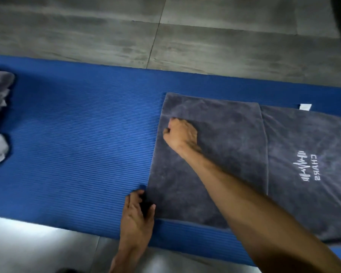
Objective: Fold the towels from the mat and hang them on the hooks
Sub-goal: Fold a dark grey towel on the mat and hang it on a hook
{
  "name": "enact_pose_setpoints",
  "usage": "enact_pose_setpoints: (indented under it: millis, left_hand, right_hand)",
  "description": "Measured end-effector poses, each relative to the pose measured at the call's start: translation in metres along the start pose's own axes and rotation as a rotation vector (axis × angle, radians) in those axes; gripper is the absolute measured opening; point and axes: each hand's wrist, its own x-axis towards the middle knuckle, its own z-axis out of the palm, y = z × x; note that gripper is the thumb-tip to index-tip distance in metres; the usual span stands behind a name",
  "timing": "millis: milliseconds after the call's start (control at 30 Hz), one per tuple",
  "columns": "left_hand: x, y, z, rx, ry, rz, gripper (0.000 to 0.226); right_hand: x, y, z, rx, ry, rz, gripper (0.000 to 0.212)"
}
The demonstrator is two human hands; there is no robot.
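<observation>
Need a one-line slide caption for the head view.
Both hands, left hand and right hand, fold a grey towel on the blue mat.

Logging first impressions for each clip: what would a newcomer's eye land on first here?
Probably the grey towel, partly folded, lying on the right side of the blue mat. Next, the two hands at its folded left edge: the right hand curled on top near the far corner, the left hand pinching the near corner.
</observation>
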Motion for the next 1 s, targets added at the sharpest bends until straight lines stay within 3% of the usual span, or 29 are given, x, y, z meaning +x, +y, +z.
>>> enact_pose_setpoints:
  millis: [100,267,367,500,567,667,833,900,1000]
  left_hand:
    - [0.007,0.005,0.001,-0.037,-0.033,-0.156,0.035]
    - [0.008,-0.001,-0.008,0.011,-0.095,-0.161,0.016]
    - [0.014,-0.018,-0.027,-0.004,-0.106,-0.142,0.017]
    - [0.028,-0.057,-0.065,-0.286,0.019,-0.182,0.016]
    - [0.041,-0.082,-0.09,-0.333,0.079,-0.179,0.014]
    - [0.06,-0.116,-0.122,-0.243,0.175,-0.188,0.007]
    - [0.076,-0.137,-0.152,0.087,0.274,-0.266,0.035]
    - [0.075,-0.124,-0.147,0.278,0.258,-0.135,0.038]
    - [0.06,-0.083,-0.11,0.36,0.119,0.238,0.043]
  right_hand:
    - [0.016,-0.025,0.011,-0.139,-0.067,-0.007,0.026]
    - [0.027,-0.047,0.014,-0.261,-0.148,0.017,0.014]
    - [0.03,-0.054,0.013,-0.133,-0.169,0.073,0.019]
    - [0.035,-0.082,0.017,0.151,-0.292,0.061,0.03]
    - [0.037,-0.104,0.023,0.365,-0.345,0.013,0.024]
    - [0.025,-0.133,0.03,0.538,-0.45,-0.092,0.014]
    - [-0.031,-0.102,0.02,0.336,-0.476,-0.29,0.028]
    - [-0.066,-0.057,0.018,0.223,-0.373,-0.322,0.034]
    - [-0.129,0.028,0.028,0.111,-0.142,-0.287,0.042]
